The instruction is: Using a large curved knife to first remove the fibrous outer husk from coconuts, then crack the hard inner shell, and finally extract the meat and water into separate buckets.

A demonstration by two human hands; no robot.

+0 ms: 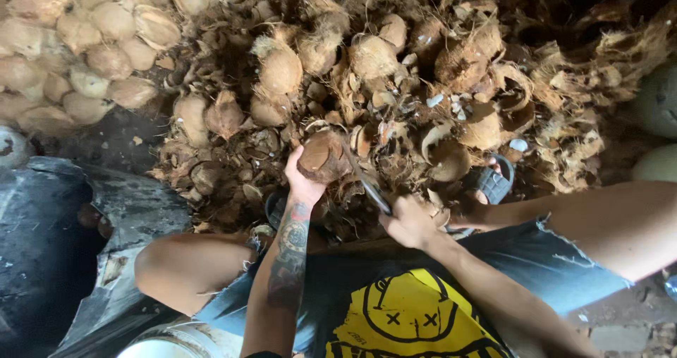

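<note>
At far left, a heap of pale husked coconuts (77, 47) is stacked on the ground, well apart from the work. At centre, a round brown coconut with scraps of fibre on its shell (323, 157) is gripped from below by the left hand (302, 181), fingers closed around its lower side, just above a litter of brown husk fibre and broken shells (423, 83). To the right, the right hand (407, 220) is clamped on the handle of a dark-bladed knife (370, 189), whose blade is angled up towards the coconut. For a clean cut, the coconut is best held steady, the fingers of the left hand kept clear of the blade's path, and the strokes kept short and directed away from the wrist.
</note>
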